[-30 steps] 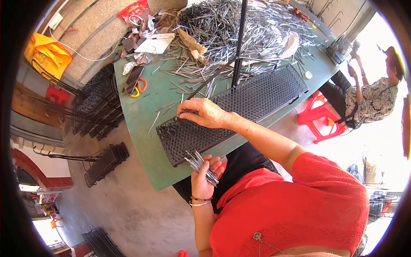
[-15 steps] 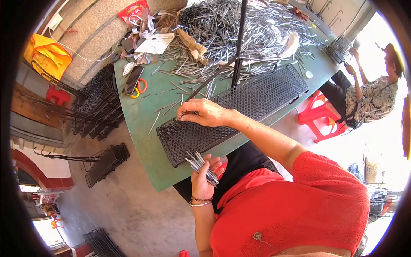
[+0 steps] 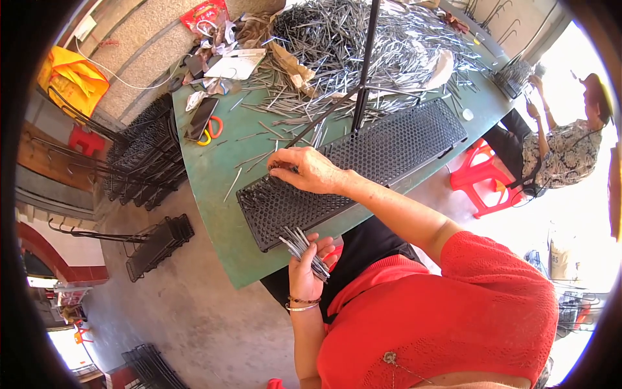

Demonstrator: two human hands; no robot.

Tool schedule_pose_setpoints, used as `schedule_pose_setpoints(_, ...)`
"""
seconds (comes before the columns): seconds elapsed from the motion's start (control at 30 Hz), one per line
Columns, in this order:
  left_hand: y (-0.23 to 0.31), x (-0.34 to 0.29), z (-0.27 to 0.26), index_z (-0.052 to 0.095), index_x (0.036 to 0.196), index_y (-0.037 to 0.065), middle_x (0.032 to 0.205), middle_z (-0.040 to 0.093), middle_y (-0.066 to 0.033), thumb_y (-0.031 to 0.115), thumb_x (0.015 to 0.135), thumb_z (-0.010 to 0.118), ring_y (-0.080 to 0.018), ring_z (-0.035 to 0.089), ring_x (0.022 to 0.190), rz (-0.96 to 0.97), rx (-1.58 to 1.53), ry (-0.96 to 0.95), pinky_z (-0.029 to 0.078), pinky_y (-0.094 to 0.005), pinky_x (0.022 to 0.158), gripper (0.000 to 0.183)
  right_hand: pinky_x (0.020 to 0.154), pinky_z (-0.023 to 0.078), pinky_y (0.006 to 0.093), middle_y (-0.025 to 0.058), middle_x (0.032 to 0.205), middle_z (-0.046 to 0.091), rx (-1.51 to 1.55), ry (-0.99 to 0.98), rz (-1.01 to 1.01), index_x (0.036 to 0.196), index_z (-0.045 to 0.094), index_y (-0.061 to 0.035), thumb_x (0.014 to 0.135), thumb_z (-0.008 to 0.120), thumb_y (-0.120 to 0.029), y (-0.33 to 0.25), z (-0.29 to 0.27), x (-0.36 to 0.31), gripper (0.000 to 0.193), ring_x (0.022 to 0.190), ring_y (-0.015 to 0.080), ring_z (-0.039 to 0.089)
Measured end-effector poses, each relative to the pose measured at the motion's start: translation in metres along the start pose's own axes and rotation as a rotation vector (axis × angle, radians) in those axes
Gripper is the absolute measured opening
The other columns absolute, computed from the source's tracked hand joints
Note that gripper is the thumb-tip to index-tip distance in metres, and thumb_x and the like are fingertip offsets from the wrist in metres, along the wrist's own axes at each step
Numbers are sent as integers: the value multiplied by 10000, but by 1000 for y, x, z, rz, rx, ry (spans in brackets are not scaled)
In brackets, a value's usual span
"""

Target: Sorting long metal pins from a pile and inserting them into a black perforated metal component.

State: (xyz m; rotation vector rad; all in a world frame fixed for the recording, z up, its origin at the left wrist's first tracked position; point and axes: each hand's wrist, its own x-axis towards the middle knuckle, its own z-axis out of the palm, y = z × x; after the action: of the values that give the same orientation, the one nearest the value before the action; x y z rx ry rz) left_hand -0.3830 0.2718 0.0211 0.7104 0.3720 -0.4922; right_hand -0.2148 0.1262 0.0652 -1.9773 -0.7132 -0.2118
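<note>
A bundle of thin grey metal rods (image 3: 299, 246) lies across my left hand (image 3: 306, 267), with the thumb over it, just off the near left corner of a long black rack. The rack (image 3: 389, 152) has rows of small holes on top and lies slantwise on the green table. Short dark rods (image 3: 259, 194) stand in the holes at its left end. Over that end, my right hand (image 3: 304, 170) is bent downward with thumb and fingers pinched together. Whatever is between its fingertips is too small and shaded to make out.
A large heap of metal rods (image 3: 363, 45) covers the table's far side. A black upright pole (image 3: 367, 71) rises behind the rack. Scissors (image 3: 211, 129) and a phone (image 3: 202, 118) lie at left. Stacked black racks (image 3: 146, 155) stand on the floor. Another person (image 3: 564, 146) works at right.
My right hand has shifted very slightly over the rack's left end, its fingers still pinched. The left hand keeps its bundle of rods in nearly the same place.
</note>
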Motion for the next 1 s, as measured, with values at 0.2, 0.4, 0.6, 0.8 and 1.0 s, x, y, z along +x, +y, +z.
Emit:
schedule_pose_setpoints(0.2,0,0,1,487,1152,4,1044,627,-181,123,938,496,-213,645,885,3,3,-3,572,-360,726,246,693,493,384,124,819,634,-70,-12,-3,1030,595,-57,840,628,-130,-8,-1,-2,207,774,294,611)
schedule_pose_setpoints(0.4,2,0,6,479,1161,3,1043,627,-179,116,939,493,-217,646,891,0,18,-20,566,-363,742,250,706,495,391,110,842,641,-129,60,-114,1083,590,-62,833,640,-140,1,6,-5,267,778,294,612)
schedule_pose_setpoints(0.6,2,2,9,481,1172,7,1090,607,-189,121,945,479,-213,630,931,-25,64,11,550,-364,776,254,707,499,385,54,835,646,-124,119,-67,1149,557,-82,824,648,-114,-1,10,-7,339,769,276,615)
schedule_pose_setpoints(0.8,0,3,6,476,1165,-2,1123,595,-197,120,949,472,-223,625,965,-16,-24,-49,540,-362,819,248,732,461,347,31,826,647,-259,184,-190,1165,551,-96,811,668,-122,7,13,-7,374,758,223,616)
schedule_pose_setpoints(1.0,-3,4,3,465,1155,-17,1158,571,-219,117,953,461,-236,615,993,-18,-50,15,520,-378,875,242,742,413,326,27,809,636,-290,179,-203,1124,587,-91,807,673,-137,9,13,-12,331,728,203,586)
